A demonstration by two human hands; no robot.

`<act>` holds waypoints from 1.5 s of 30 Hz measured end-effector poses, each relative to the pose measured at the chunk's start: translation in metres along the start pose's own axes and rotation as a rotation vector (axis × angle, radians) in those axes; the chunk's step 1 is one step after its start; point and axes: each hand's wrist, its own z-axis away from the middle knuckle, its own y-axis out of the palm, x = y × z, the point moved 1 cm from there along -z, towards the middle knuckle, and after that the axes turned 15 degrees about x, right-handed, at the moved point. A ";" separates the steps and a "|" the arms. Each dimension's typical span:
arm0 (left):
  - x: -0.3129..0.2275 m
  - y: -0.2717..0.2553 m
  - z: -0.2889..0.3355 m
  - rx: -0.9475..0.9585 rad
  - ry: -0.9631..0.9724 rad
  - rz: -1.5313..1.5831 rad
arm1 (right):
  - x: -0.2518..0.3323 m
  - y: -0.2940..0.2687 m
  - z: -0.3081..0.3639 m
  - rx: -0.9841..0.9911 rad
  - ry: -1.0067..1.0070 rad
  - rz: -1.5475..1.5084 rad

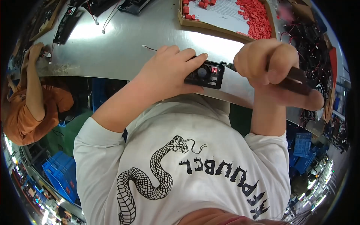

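1. Surface [127, 45] of shiny metal lay under the work, its near edge close to the person's belly. Bare metal on the left gave room to move. The black case [218, 81] was near that edge, so it seemed wise to hold it well in.

2. Heap of black parts and wires [311, 52] lay at the far right, so that side looked tight for a big swing.

3. Cardboard tray [225, 33] with red bits [258, 22] sat past the hands. Its low wall looked easy to bump.

4. Left hand [170, 71] was clamped on the case, fingers on the far side and thumb on the near side. A firm grip seemed best.

5. Right hand [275, 63] was closed around a dark tool [300, 85], just right of the case. I could not tell what its tip touched. Slow, small moves looked safest.

6. Small round fan [203, 72] sat in the case; fingers did best off its blades.

7. Little red piece [214, 70] sat beside the fan and called for a gentle touch.
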 end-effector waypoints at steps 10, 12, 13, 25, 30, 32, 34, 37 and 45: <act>-0.003 -0.005 0.004 0.048 -0.004 -0.044 | -0.022 0.022 0.013 -0.280 0.534 0.339; 0.000 0.001 0.002 0.042 -0.011 -0.014 | -0.017 0.015 0.020 -0.275 0.491 0.335; 0.003 0.002 0.000 0.041 -0.018 0.030 | -0.017 0.010 0.017 -0.312 0.413 0.299; 0.002 -0.006 0.000 0.056 -0.031 -0.066 | -0.032 0.003 0.025 -0.297 0.335 0.258; -0.006 0.004 0.013 0.043 -0.036 -0.027 | -0.031 0.012 0.032 -0.297 0.195 0.152; -0.008 0.002 0.012 0.038 -0.077 -0.067 | -0.019 0.011 0.033 -0.236 0.023 0.127; -0.011 0.005 0.017 0.026 -0.110 -0.075 | -0.021 0.026 0.037 -0.410 -0.078 0.281; -0.017 0.005 0.013 0.022 -0.139 -0.080 | -0.034 0.054 0.046 -0.766 0.067 0.462; -0.021 0.005 0.013 -0.001 -0.144 -0.098 | -0.041 0.052 0.060 -0.753 -0.104 0.340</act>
